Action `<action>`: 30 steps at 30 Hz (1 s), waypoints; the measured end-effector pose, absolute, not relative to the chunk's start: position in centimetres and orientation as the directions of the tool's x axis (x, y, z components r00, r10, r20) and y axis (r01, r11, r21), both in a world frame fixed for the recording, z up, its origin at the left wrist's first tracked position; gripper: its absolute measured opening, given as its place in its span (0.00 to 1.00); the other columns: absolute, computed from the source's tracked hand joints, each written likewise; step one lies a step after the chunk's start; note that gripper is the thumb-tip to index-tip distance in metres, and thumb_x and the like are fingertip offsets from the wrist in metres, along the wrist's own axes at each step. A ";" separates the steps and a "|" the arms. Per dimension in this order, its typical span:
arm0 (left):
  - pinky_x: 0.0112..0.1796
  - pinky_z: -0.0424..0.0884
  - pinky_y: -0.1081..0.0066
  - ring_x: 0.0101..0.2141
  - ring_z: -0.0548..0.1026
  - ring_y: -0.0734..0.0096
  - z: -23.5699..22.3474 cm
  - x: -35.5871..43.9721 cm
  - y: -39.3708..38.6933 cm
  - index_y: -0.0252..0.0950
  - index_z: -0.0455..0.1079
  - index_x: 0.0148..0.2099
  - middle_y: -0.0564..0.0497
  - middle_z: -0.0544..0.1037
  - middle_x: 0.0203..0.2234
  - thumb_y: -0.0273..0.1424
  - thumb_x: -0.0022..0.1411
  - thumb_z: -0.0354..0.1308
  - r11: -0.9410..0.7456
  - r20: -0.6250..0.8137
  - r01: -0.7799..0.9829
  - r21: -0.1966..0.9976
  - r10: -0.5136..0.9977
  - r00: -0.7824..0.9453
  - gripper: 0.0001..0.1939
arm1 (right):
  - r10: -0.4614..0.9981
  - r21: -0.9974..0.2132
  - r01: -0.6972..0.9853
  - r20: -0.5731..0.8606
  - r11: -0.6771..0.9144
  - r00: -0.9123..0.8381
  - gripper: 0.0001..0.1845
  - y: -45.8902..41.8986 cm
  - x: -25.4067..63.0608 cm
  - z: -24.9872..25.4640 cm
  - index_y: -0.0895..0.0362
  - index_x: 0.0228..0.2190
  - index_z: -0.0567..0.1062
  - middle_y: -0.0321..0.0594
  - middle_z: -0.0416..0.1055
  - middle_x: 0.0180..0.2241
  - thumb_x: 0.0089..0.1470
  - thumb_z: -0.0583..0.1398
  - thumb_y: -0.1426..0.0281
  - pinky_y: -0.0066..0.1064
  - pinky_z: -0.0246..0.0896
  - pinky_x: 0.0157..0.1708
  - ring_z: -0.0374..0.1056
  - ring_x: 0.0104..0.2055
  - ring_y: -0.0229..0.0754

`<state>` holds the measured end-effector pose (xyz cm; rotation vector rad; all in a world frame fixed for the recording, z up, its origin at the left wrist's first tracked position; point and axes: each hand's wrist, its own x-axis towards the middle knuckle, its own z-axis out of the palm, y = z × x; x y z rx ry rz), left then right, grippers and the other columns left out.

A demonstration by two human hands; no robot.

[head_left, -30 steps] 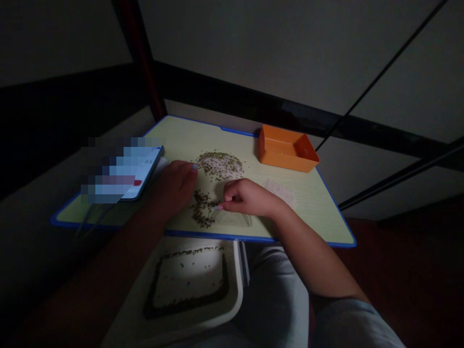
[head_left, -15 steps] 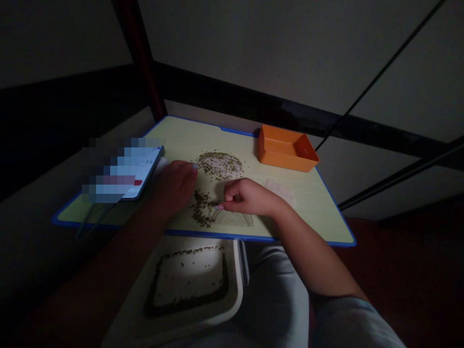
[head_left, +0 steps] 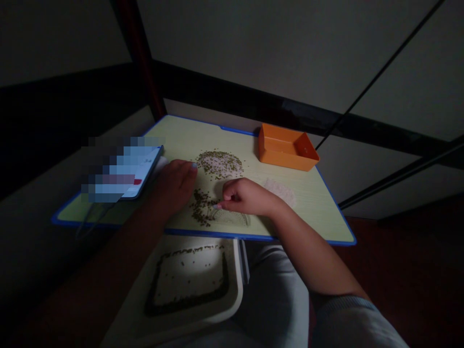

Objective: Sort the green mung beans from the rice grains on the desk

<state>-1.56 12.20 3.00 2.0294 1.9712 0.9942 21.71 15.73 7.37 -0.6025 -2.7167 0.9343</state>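
Observation:
My right hand [head_left: 246,195] is closed, thumb and fingertips pinched at the upper edge of a clear protractor [head_left: 232,218] lying on the table. By its fingertips and the protractor's left side spreads a loose patch of dark green beans [head_left: 200,205]. My left hand [head_left: 177,186] lies on the table with its fingers extended, apparently holding nothing; some of them are hidden. Just beyond it is a mixed heap of white grains and green beans [head_left: 220,164]. A patch of white grains [head_left: 280,190] lies behind my right wrist.
An orange box [head_left: 284,162] stands at the table's far right corner. A lit phone [head_left: 145,169] leans at the left, with a cable below. Under the front edge of the blue-rimmed table [head_left: 319,217], a white tray [head_left: 237,290] holds several scattered dark beans.
My right hand and the protractor have shifted slightly left, toward the patch of dark beans. My left hand stays in place.

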 end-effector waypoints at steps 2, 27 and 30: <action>0.63 0.70 0.47 0.54 0.75 0.50 3.1 -1.5 12.1 0.39 0.73 0.43 0.40 0.78 0.48 0.42 0.75 0.40 -0.137 0.357 0.833 0.536 0.931 -0.077 0.22 | 0.437 -0.629 0.308 0.057 0.714 -0.898 0.26 15.7 21.6 7.4 0.53 0.19 0.59 0.28 0.56 0.23 0.63 0.65 0.72 0.33 0.46 0.34 0.51 0.29 0.35; 0.62 0.69 0.53 0.53 0.74 0.56 2.7 -1.8 12.2 0.39 0.73 0.46 0.44 0.78 0.48 0.41 0.76 0.40 -0.137 0.364 0.846 0.515 0.929 -0.071 0.22 | 0.408 -0.622 0.289 0.054 0.728 -0.911 0.27 15.5 21.4 7.2 0.53 0.19 0.58 0.28 0.54 0.24 0.63 0.66 0.72 0.33 0.43 0.33 0.49 0.29 0.35; 0.62 0.69 0.53 0.54 0.74 0.55 2.6 -1.8 12.3 0.39 0.73 0.46 0.43 0.78 0.49 0.41 0.75 0.40 -0.127 0.360 0.847 0.517 0.930 -0.080 0.21 | 0.402 -0.628 0.289 0.041 0.722 -0.915 0.26 15.5 21.4 7.1 0.54 0.20 0.59 0.28 0.55 0.25 0.63 0.67 0.72 0.32 0.44 0.33 0.51 0.29 0.35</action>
